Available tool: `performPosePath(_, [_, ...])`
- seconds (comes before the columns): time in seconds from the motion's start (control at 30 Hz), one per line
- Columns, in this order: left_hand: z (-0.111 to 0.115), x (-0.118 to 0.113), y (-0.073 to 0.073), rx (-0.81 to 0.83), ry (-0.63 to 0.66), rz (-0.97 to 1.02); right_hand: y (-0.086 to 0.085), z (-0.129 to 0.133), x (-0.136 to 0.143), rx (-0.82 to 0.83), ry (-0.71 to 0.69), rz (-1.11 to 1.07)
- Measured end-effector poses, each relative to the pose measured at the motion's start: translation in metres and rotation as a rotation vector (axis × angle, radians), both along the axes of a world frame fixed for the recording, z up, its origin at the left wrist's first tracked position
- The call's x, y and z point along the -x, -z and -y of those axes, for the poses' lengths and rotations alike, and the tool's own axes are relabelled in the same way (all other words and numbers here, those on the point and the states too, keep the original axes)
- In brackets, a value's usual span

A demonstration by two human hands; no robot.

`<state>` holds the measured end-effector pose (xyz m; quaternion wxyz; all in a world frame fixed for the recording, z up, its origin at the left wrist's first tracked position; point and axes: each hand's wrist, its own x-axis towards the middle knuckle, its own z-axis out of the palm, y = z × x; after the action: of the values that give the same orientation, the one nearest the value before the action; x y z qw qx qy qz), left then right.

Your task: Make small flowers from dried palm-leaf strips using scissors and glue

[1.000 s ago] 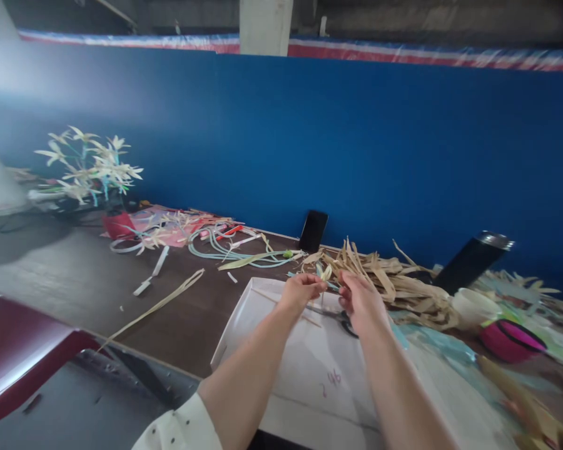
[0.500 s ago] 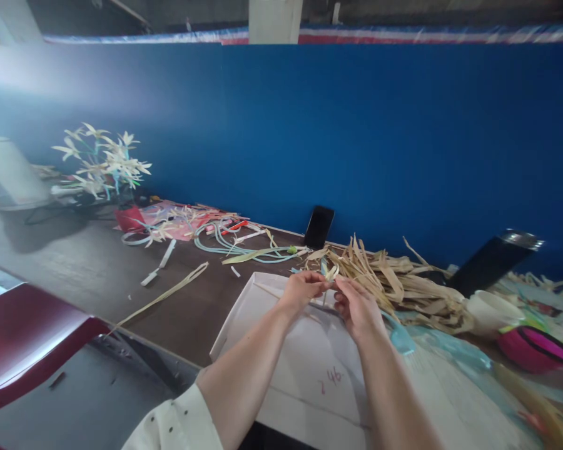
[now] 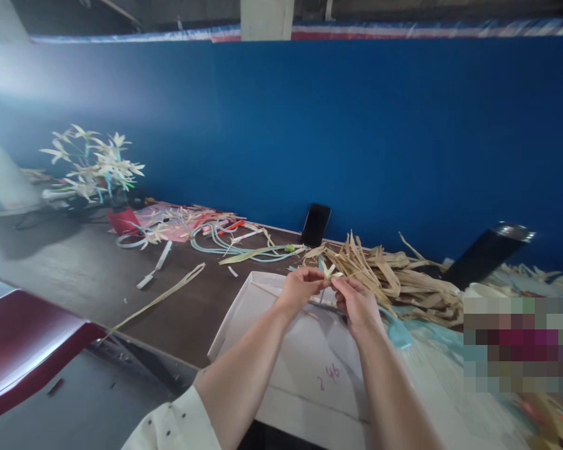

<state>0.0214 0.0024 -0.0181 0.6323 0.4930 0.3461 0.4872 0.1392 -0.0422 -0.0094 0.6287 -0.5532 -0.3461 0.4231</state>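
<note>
Between my hands is a small pale flower (image 3: 329, 272) with pointed petals, its thin stem hanging below. My left hand (image 3: 304, 287) pinches it from the left, thumb and fingers pressed together. From the right, my right hand (image 3: 356, 300) grips its base with thumb and forefinger; the two hands nearly touch. Both are above the far part of a white box lid (image 3: 300, 369) marked with red writing. A thin stick (image 3: 265, 289) lies in the lid. Dried husks (image 3: 380, 269) are heaped just behind my right hand.
A black phone (image 3: 316, 225) leans on the blue wall. Pale blue cords (image 3: 201, 240) and a long husk strip (image 3: 169, 292) lie left. A dark flask (image 3: 485, 256) tilts at right. A bunch of pale flowers (image 3: 107, 162) stands far left. A red chair (image 3: 28, 350) is at lower left.
The view has shifted slightly, so the surroundings sit a little further left. Both hands still hold the flower, whose petals show more spread above the fingers.
</note>
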Motion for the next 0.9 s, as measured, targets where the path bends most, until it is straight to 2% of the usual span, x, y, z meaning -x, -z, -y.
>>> performPosePath(0.27, [-0.0008,-0.0007,0.0010,0.012,-0.005,-0.007,-0.0014,0.0005,0.0006,-0.020,-0.011,-0.074])
performPosePath(0.9, [-0.0010,-0.0002,0.0015,-0.023,0.000,-0.010,-0.0044,0.0029,0.0028,-0.020,-0.010,-0.063])
